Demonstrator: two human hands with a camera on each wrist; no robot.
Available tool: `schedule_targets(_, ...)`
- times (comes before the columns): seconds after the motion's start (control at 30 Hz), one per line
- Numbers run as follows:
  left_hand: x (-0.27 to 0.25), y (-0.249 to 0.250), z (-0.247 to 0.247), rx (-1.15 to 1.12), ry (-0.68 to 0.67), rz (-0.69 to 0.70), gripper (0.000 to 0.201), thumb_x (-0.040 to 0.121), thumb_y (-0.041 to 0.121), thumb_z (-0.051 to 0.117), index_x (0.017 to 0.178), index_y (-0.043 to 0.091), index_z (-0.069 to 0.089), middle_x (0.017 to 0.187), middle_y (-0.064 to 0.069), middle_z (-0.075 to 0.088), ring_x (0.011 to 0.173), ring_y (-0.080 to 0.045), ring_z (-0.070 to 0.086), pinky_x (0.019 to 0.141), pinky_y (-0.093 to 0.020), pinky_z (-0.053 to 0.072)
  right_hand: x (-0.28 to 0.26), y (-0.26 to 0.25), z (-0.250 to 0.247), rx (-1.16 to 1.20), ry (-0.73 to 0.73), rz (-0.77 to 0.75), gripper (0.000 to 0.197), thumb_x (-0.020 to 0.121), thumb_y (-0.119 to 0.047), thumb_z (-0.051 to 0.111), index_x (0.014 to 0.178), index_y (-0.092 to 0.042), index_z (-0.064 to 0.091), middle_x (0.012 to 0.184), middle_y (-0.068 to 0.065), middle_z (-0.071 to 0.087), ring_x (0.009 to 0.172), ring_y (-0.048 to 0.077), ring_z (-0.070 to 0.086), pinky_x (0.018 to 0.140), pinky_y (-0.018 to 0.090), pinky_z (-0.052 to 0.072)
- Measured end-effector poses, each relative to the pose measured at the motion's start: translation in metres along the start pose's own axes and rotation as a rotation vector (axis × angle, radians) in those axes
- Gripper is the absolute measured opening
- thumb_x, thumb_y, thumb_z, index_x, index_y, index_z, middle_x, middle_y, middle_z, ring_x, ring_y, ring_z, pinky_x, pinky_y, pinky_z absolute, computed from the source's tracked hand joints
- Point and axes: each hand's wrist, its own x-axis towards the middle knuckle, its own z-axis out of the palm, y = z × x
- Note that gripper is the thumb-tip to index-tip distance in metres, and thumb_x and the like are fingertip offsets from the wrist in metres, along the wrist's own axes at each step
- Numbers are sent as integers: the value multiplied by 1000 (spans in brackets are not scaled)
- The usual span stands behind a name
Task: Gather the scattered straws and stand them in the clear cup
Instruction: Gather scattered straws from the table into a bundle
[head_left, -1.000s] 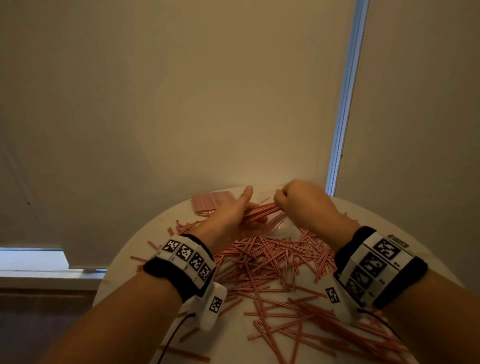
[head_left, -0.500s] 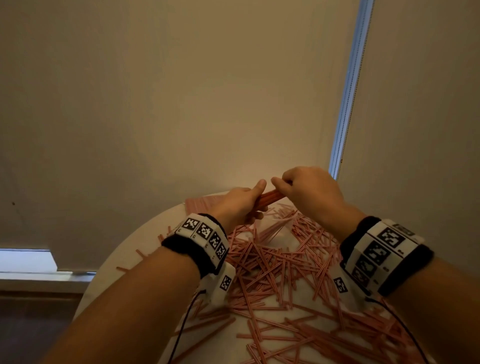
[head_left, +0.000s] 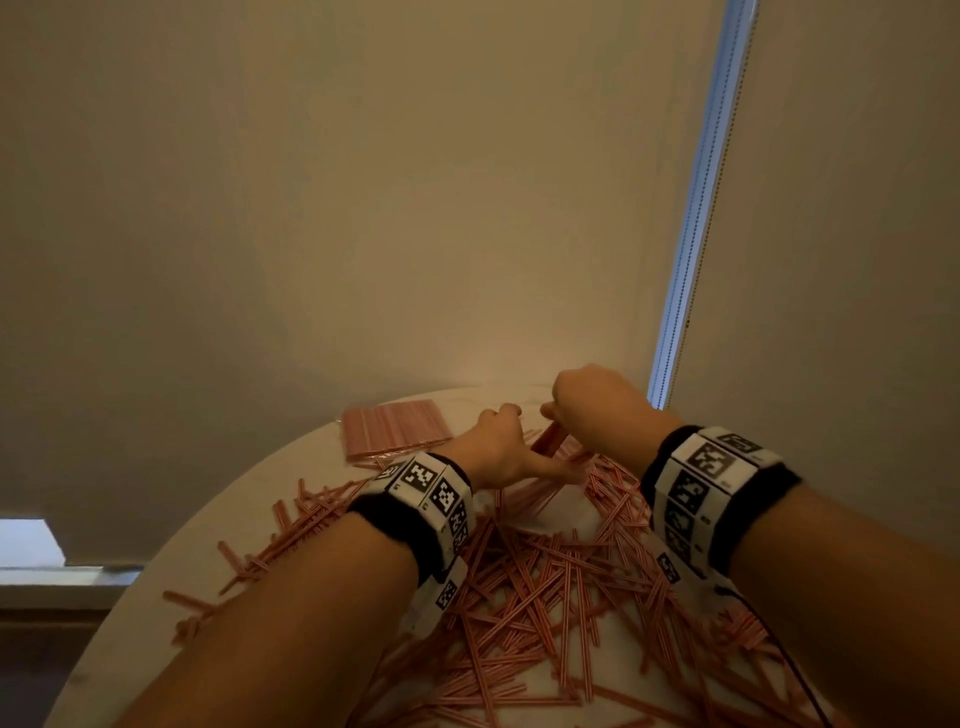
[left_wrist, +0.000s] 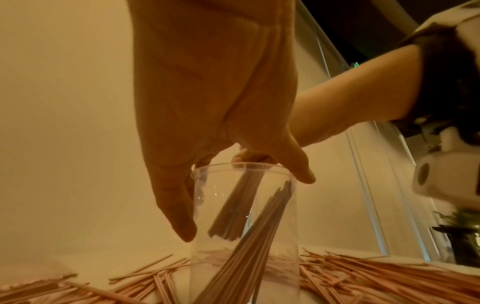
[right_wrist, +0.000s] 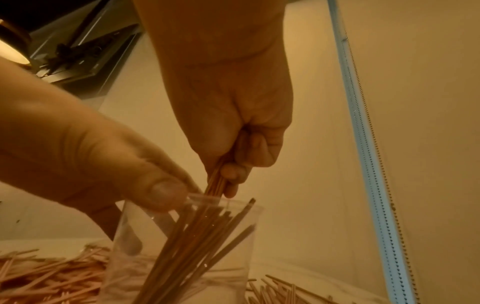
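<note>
The right hand (right_wrist: 233, 115) has its fingers curled tight round a bundle (right_wrist: 217, 181) of straws, whose lower ends are inside the clear cup (left_wrist: 244, 226). The left hand (left_wrist: 207, 92) holds the cup by its rim, thumb on one side, fingers spread down the other. The cup stands at about 12 o'clock on the round table (head_left: 156, 613), with more straws leaning inside it. Loose straws (head_left: 545, 587) litter the table from centre to 6 o'clock; a neat flat stack (head_left: 395, 428) lies at 11 o'clock.
</note>
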Motion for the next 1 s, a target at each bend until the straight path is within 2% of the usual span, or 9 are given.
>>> schedule_targets(0.23, 1, -6, 4, -103, 11, 1, 135, 58, 69, 88, 160, 13, 19, 156, -12, 37, 138, -31, 46, 111, -50, 45, 1, -10, 10, -171, -182, -140, 36, 92, -28, 64, 61, -15, 52, 58, 0, 51, 52, 13, 47, 53, 28, 42)
schedule_targets(0.33, -3, -4, 4, -126, -4, -2, 142, 59, 69, 87, 163, 15, 7, 162, -14, 31, 143, -33, 40, 115, -50, 41, -9, -5, 1, -126, -189, -103, 39, 91, -42, 64, 63, -18, 51, 65, 0, 53, 62, 17, 54, 63, 32, 50)
schedule_targets(0.47, -20, -8, -2, -32, -91, -73, 153, 62, 82, 74, 159, 14, -22, 165, -20, 27, 148, -35, 35, 118, -44, 35, -28, -5, -21, -97, -97, -66, 43, 95, -59, 51, 89, -20, 66, 83, 1, 62, 86, 25, 62, 80, 39, 55)
schedule_targets(0.57, -42, -17, -15, 134, -103, -98, 131, 66, 81, 73, 160, 6, 21, 150, -14, 49, 131, -29, 50, 103, -40, 42, -46, -8, -37, -89, 18, -63, 40, 94, -56, 54, 97, -19, 69, 94, 4, 66, 89, 26, 63, 81, 41, 56)
schedule_targets(0.63, -60, -25, -22, 279, -106, -104, 101, 71, 72, 77, 143, 7, 52, 132, -7, 63, 112, -23, 58, 91, -36, 46, -61, -15, -42, -30, 40, -70, 37, 95, -53, 56, 93, -18, 68, 88, 4, 65, 83, 25, 64, 77, 40, 57)
schedule_targets(0.7, -75, -34, -28, 409, -113, -118, 74, 75, 63, 80, 124, 10, 65, 121, -3, 69, 105, -21, 64, 86, -33, 51, -77, -26, -42, 51, -9, -96, 36, 94, -51, 59, 89, -16, 67, 83, 2, 64, 78, 22, 63, 76, 38, 57)
schedule_targets(0.8, -99, -47, -33, 581, -160, -156, 49, 77, 59, 81, 78, 14, 62, 79, 0, 64, 68, -14, 57, 61, -26, 47, -101, -42, -30, 146, -173, -168, 32, 92, -48, 63, 87, -17, 68, 83, 0, 67, 78, 17, 64, 76, 32, 55)
schedule_targets(0.87, -112, -54, -33, 676, -189, -202, 54, 75, 61, 82, 82, 11, 64, 83, -2, 67, 73, -18, 61, 65, -29, 51, -112, -51, -17, 139, -333, -232, 32, 89, -47, 67, 103, -17, 70, 100, 1, 70, 91, 19, 65, 84, 32, 54)
schedule_targets(1.0, -136, -65, -34, 788, -207, -284, 70, 70, 72, 78, 101, 11, 68, 87, 1, 66, 83, -21, 63, 80, -37, 57, -121, -66, 12, 40, -570, -259, 86, 76, -50, 80, 147, -21, 41, 145, 6, 49, 127, 30, 50, 104, 47, 47)
